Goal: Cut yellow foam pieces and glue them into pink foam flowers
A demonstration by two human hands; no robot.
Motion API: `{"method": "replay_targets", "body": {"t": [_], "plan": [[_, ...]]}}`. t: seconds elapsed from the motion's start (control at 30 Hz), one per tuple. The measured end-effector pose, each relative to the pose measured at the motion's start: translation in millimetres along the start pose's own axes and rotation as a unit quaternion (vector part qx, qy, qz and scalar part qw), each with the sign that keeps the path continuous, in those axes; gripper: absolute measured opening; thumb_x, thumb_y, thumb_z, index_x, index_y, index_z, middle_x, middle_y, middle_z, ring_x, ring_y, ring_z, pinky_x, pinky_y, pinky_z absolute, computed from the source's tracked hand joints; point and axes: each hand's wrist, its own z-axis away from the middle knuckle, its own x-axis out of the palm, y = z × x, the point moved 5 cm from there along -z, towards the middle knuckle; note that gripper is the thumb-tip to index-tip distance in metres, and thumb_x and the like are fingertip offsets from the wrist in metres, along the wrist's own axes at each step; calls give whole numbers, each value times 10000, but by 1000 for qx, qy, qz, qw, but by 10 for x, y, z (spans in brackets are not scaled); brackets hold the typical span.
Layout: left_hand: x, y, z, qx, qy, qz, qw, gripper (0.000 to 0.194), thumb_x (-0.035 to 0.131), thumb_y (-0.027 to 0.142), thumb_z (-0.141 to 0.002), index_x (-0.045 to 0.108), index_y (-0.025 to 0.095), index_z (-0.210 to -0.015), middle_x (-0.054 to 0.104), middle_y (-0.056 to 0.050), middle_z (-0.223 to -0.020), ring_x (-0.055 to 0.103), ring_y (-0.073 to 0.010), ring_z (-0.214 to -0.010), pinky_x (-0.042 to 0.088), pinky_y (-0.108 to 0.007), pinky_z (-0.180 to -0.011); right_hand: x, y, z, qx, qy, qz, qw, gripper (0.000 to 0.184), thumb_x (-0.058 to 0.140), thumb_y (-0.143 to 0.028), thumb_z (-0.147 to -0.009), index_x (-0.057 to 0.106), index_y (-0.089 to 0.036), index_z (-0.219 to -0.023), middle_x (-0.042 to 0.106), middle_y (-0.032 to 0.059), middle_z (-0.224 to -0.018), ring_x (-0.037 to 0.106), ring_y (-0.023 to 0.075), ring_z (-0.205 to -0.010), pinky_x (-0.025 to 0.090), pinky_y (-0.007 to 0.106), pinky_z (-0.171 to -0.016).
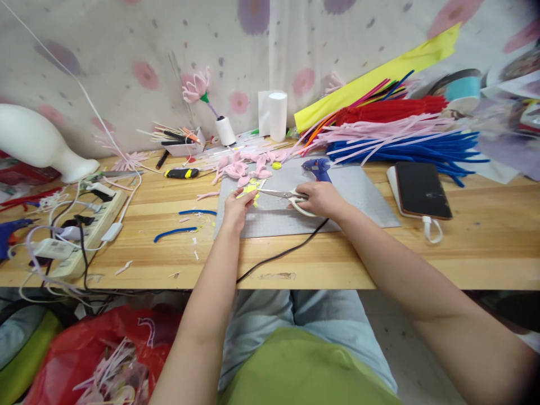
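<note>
Over a grey cutting mat [274,222], my right hand [323,199] grips white-handled scissors [300,207], with the blades pointing left. The blade tips reach the fingertips of my left hand [238,209], which are pinched on a small yellow piece [248,190]; its exact kind is too small to make out. Yellow scraps lie on the mat just beyond those fingers. Behind them is a cluster of pink fuzzy petals [236,170] with a small yellow ball [276,166] at its right. A blue glue gun [317,167] rests beyond my right hand.
Bundles of red [392,109], pink and blue pipe cleaners [400,151] lie at the back right. A black device [424,190] sits right of the mat. Left are a cutter knife [181,173], blue stem pieces [175,232] and a power strip [95,233]. A dark cable [282,256] crosses the front.
</note>
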Motion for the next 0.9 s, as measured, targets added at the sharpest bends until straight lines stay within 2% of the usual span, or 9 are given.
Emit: {"method": "replay_targets", "body": {"t": [0.2, 0.33, 0.4, 0.5, 0.53, 0.6, 0.7, 0.9], "plan": [[-9, 8, -20, 15, -1, -17, 1000, 506, 774, 87, -521, 465, 160, -915, 647, 11, -666, 636, -106, -645, 464, -224, -669, -19, 21, 5, 20, 26, -42, 999, 406, 518, -566, -766, 590, -173, -688, 617, 54, -686, 497, 143, -628, 251, 267, -557], [-11, 5, -29, 35, -6, -42, 998, 538, 786, 130, -493, 451, 167, -913, 649, 12, -671, 637, -118, -653, 457, -247, -683, 32, 81, -9, 104, 45, -163, 980, 419, 596, -594, -692, 547, -180, -658, 569, 19, -628, 485, 132, -605, 276, 255, -538], [10, 9, -12, 56, -17, -59, 997, 551, 789, 150, -480, 443, 172, -909, 652, 13, -665, 640, -127, -661, 450, -257, -698, 109, 61, -38, 150, 36, -296, 943, 422, 663, -581, -632, 519, -187, -688, 563, 2, -630, 505, 131, -598, 323, 248, -526], [86, 25, 57, 96, -49, -81, 991, 546, 779, 168, -485, 424, 183, -900, 663, 9, -668, 646, -135, -682, 445, -274, -738, 232, -94, -118, 173, 6, -516, 839, 468, 773, -472, -543, 457, -203, -759, 580, -9, -679, 554, 128, -595, 430, 259, -535], [117, 26, 87, 104, -60, -88, 989, 541, 773, 169, -489, 417, 187, -895, 666, 10, -669, 646, -136, -683, 444, -280, -749, 256, -150, -146, 179, 2, -560, 809, 484, 797, -426, -526, 442, -204, -767, 578, -14, -682, 561, 122, -588, 458, 265, -544], [175, 19, 143, 110, -79, -106, 985, 532, 765, 170, -493, 409, 195, -888, 666, 14, -667, 645, -138, -679, 442, -290, -761, 280, -233, -192, 194, 5, -605, 772, 496, 827, -344, -502, 428, -202, -762, 566, -29, -659, 562, 105, -563, 487, 265, -548], [229, -4, 194, 109, -94, -130, 981, 526, 761, 187, -502, 407, 201, -890, 664, 22, -662, 641, -137, -667, 440, -296, -762, 296, -303, -229, 214, -2, -621, 754, 490, 839, -258, -489, 423, -197, -740, 545, -52, -605, 555, 91, -521, 488, 242, -514], [233, -31, 179, 120, -118, -149, 974, 494, 748, 230, -541, 414, 204, -903, 679, 14, -696, 638, -133, -673, 458, -306, -751, 255, -307, -218, 235, -4, -627, 742, 464, 830, -179, -495, 428, -189, -727, 518, -75, -536, 537, 78, -463, 462, 208, -458]]}}
